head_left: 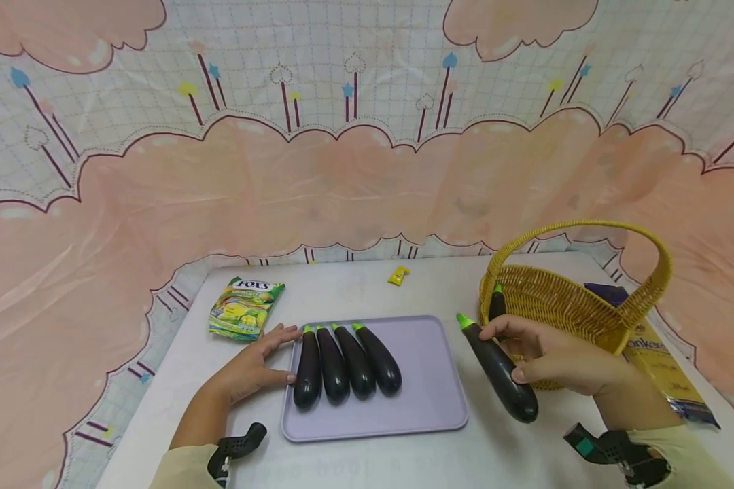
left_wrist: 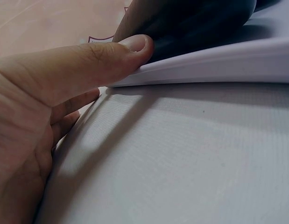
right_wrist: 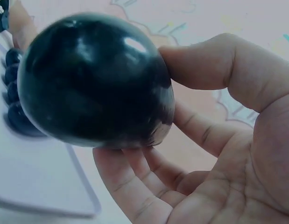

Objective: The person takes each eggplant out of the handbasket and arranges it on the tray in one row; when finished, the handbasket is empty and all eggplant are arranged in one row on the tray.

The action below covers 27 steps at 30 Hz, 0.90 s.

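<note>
My right hand [head_left: 541,350] grips an eggplant [head_left: 498,370] between thumb and fingers, its green stem end pointing up and to the left, between the tray and the basket. The right wrist view shows the rounded dark end of this eggplant [right_wrist: 95,81] close up. Several eggplants [head_left: 361,367] lie side by side on the left half of a lilac tray [head_left: 431,387]. At the tray's left edge rests my left hand [head_left: 251,367], fingers spread, its thumb [left_wrist: 130,49] touching the rim next to the nearest eggplant.
A yellow wicker basket [head_left: 550,299] with a tall handle stands at the right, another eggplant [head_left: 497,303] inside. Behind the left hand lies a green-yellow candy bag [head_left: 247,309]. A small yellow wrapped candy [head_left: 398,275] sits farther back. A yellow-and-blue packet [head_left: 669,370] lies beside the basket.
</note>
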{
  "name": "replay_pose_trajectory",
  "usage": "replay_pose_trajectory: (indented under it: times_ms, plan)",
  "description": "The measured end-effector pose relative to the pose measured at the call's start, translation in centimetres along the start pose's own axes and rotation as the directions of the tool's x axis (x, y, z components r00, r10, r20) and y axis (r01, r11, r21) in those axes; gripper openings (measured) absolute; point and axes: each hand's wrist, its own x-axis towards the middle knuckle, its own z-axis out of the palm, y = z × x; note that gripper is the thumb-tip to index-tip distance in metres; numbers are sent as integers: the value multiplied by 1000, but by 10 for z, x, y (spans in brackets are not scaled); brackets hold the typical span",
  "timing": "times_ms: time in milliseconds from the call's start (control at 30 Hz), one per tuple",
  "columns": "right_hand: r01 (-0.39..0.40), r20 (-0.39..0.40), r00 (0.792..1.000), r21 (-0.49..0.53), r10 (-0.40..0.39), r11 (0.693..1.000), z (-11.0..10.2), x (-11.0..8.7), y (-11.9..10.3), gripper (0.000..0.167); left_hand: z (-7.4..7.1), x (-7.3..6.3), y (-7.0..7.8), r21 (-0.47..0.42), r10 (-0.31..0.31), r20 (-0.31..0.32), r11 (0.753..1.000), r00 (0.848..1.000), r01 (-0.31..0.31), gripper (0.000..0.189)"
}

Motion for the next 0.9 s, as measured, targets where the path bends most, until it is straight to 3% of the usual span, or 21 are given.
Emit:
replay_pose_trajectory:
  times_ms: [367, 667, 900]
  plan:
    - [-66, -48, 997, 9, 66, 998, 20, 44, 5, 54, 1, 1, -1, -28, -11, 6, 1000, 1000, 11, 84]
    - [-89, -105, 991, -28, 86, 996, 27, 68, 12, 57, 2, 1, 0, -47, -30, 6, 998, 1000, 30, 85]
    - [-120, -165, 979, 2, 119, 993, 34, 87, 25, 59, 0, 1, -1, -36, -24, 2, 999, 1000, 25, 86]
